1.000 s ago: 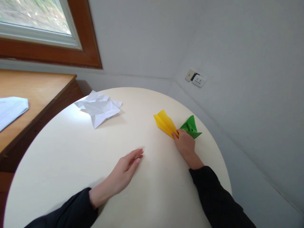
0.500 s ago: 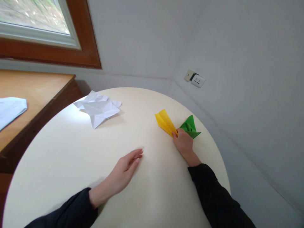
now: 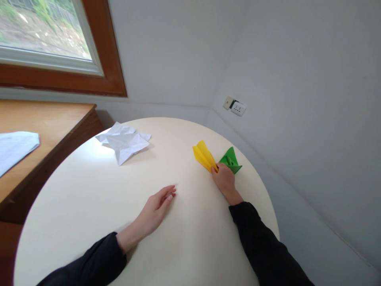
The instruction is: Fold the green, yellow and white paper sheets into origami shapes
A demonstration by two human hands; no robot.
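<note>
Head view: right hand is closing its fingers on the near end of the yellow paper plane, which is lying on the round table just beside a green folded paper. Left hand is resting flat, open, holding nothing. Crumpled white paper is lying well apart, far left.
</note>
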